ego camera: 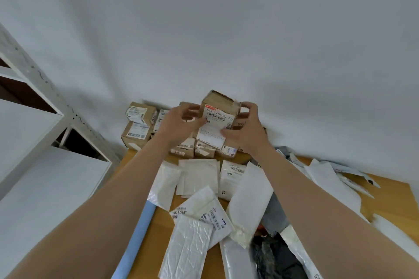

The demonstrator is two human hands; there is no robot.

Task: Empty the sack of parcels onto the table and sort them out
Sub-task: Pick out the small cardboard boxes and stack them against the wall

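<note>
A small brown cardboard box (221, 106) with a white barcode label is held up at the back of the wooden table (158, 222), above a stack of other cardboard boxes (138, 127). My left hand (179, 124) grips its left side and my right hand (247, 131) grips its right side and the loose lower edge of the label. White padded mailers (197, 176) and bubble envelopes (188, 247) lie spread over the table's middle. Dark grey and black plastic bags (274, 253) lie among them at the right.
A white metal shelf unit (34, 133) stands at the left, close to the table's corner. A white wall (226, 29) rises right behind the box stack. More white mailers (328, 176) lie at the table's right. A blue strip (138, 233) runs along the table's left edge.
</note>
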